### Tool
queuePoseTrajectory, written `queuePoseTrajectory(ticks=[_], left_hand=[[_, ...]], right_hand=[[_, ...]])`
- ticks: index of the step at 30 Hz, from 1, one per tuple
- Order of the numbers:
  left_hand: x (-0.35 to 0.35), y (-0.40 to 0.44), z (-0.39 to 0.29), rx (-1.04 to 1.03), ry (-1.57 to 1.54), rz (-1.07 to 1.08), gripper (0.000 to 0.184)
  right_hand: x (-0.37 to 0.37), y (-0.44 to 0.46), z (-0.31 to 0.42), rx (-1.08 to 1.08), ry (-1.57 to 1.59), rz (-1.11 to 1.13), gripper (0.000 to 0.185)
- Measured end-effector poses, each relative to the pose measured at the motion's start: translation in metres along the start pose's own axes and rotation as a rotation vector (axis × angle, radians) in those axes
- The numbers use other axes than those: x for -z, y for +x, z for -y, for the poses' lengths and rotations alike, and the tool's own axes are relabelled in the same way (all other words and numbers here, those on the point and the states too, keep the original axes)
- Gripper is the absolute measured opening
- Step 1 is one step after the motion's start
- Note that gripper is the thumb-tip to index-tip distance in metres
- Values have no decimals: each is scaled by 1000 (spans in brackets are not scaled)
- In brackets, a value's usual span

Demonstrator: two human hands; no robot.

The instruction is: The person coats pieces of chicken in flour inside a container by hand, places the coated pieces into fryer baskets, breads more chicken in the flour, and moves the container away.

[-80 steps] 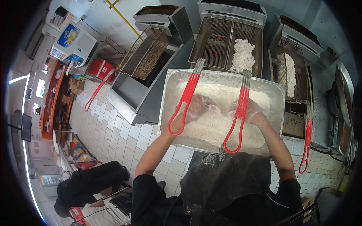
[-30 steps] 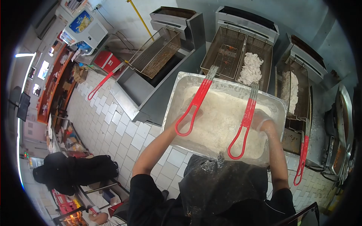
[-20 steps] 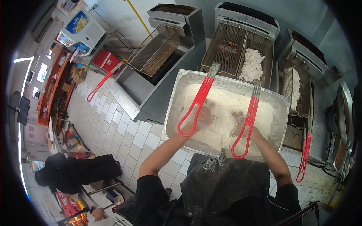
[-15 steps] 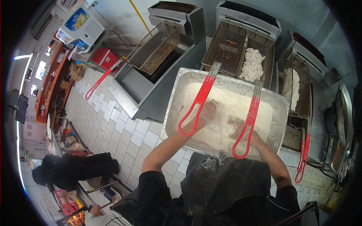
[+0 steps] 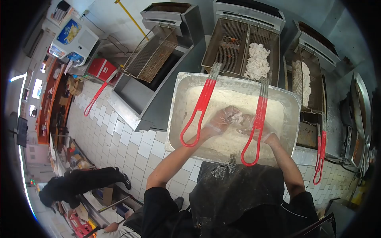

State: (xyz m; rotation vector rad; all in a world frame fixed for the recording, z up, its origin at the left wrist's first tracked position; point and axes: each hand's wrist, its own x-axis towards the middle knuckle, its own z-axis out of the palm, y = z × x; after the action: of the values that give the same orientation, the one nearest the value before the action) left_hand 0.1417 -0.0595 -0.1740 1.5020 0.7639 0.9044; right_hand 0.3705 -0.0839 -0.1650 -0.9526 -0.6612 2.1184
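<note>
A deep metal pan (image 5: 174, 99) of pale flour (image 5: 202, 99) lies in front of me. My left hand (image 5: 221, 119), coated in flour, is closed with curled fingers near the pan's middle. Close beside it, my right hand (image 5: 250, 122) is closed too, partly hidden behind a red basket handle (image 5: 260, 113). Between both hands is a flour-coated piece (image 5: 237, 118); its kind cannot be made out. Another red handle (image 5: 205, 95) reaches over the pan above my left forearm.
Beyond the pan, a fryer basket (image 5: 226, 43) stands beside another with floured pieces (image 5: 257, 61). A basket at right holds coated food (image 5: 306, 83). At left is a fryer (image 5: 139, 95) with a raised basket (image 5: 151, 53). Another person (image 5: 79, 184) bends at lower left.
My hands have come up out of the flour and closer together, with a floured piece now visible between them. The view has shifted slightly. The person at lower left has moved.
</note>
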Motion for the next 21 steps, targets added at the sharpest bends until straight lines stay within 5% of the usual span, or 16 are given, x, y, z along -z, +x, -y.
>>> queuePoseTrajectory(ticks=[3, 7, 10, 12, 15, 21], left_hand=[[-9, 4, -1, 112, -153, -110, 33], [-4, 0, -26, 147, -559, -21, 42], [-8, -1, -27, 167, -606, 13, 42], [-8, -2, -2, 296, -354, 22, 39], [-7, -6, 12, 231, -617, 20, 41], [-1, -3, -6, 225, -790, -58, 39]], right_hand=[[15, 18, -18, 189, -71, 74, 32], [21, 19, -5, 30, 416, 202, 35], [20, 18, 2, 18, 406, 206, 38], [30, 23, -7, 185, -106, 129, 39], [35, 22, -13, 293, -366, 105, 38], [29, 24, 2, 114, 175, 194, 34]])
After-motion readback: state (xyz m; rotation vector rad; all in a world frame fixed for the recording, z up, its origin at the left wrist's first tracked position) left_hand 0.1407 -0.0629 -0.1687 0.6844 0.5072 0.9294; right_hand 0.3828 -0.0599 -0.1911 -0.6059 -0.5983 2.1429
